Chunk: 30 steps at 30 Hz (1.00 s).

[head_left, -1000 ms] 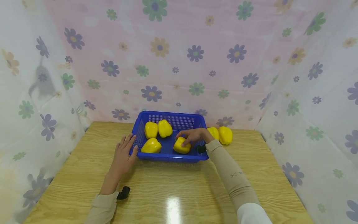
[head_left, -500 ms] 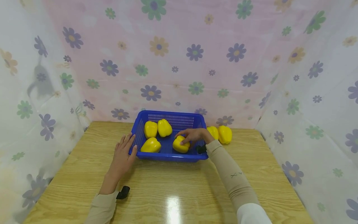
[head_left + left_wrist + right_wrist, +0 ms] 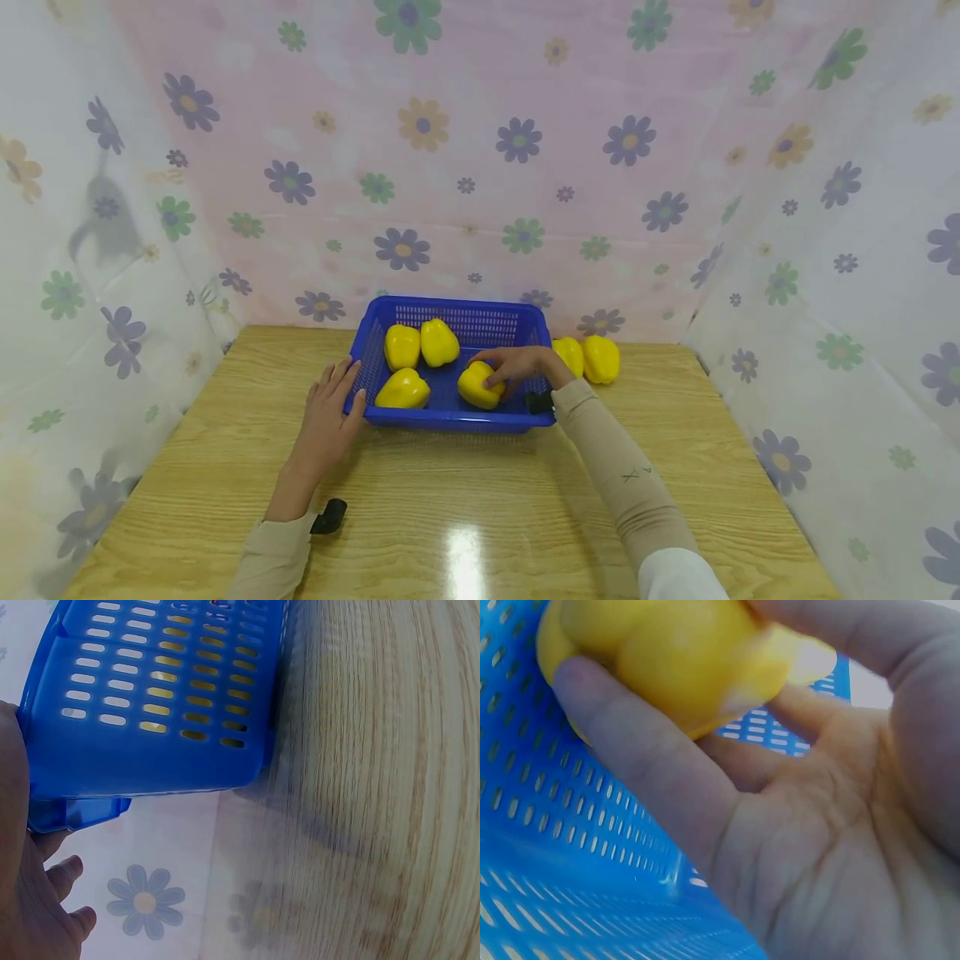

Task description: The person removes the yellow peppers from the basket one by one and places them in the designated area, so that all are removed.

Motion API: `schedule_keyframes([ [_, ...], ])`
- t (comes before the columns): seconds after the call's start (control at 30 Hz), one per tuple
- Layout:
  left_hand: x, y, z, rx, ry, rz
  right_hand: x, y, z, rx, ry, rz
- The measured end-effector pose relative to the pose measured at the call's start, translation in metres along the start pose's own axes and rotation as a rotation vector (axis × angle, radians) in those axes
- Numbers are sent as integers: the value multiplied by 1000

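A blue plastic basket (image 3: 442, 418) with slotted walls stands on the table. My right hand (image 3: 517, 367) reaches inside it and grips a yellow bell pepper (image 3: 477, 388) near the basket's right half. In the right wrist view, fingers and thumb curve round this pepper (image 3: 675, 667). Three more yellow bell peppers lie in the left half: one at the front (image 3: 402, 390), one behind it (image 3: 402, 347) and one beside that (image 3: 440, 342). On the basket's left rim rests my left hand (image 3: 326, 421), its fingers fairly straight; the left wrist view shows the basket wall (image 3: 150, 765) alongside it.
Two yellow bell peppers sit on the wooden table (image 3: 420, 500) just right of the basket; the nearer to it (image 3: 568, 355) is partly hidden by my right wrist, the other (image 3: 602, 360) shows fully. Flower-printed curtains (image 3: 465, 217) hang at the back and both sides.
The pepper in my right hand has shifted slightly left and turned a little inside the basket. My left hand stays on the rim.
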<state>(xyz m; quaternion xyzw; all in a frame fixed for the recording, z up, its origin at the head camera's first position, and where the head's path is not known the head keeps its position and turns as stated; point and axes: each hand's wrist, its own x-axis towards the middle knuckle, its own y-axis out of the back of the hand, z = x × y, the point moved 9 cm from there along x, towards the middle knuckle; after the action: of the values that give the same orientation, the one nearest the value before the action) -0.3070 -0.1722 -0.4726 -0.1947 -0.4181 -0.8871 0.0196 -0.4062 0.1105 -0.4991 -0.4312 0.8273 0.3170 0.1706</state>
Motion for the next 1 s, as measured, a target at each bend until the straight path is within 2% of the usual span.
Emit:
schedule_keyframes([
  [0.23,0,1,0,10,-8,0,-1,2,-4,16,28,45],
  [0.7,1,-1,-3,8,4,-12,-1,0,-7,23,55,49],
  [0.9,1,-1,-2,17,5,-12,-7,3,-9,24,77,45],
  [1.0,1,0,-2,27,5,-17,-11,7,-10,10,76,69],
])
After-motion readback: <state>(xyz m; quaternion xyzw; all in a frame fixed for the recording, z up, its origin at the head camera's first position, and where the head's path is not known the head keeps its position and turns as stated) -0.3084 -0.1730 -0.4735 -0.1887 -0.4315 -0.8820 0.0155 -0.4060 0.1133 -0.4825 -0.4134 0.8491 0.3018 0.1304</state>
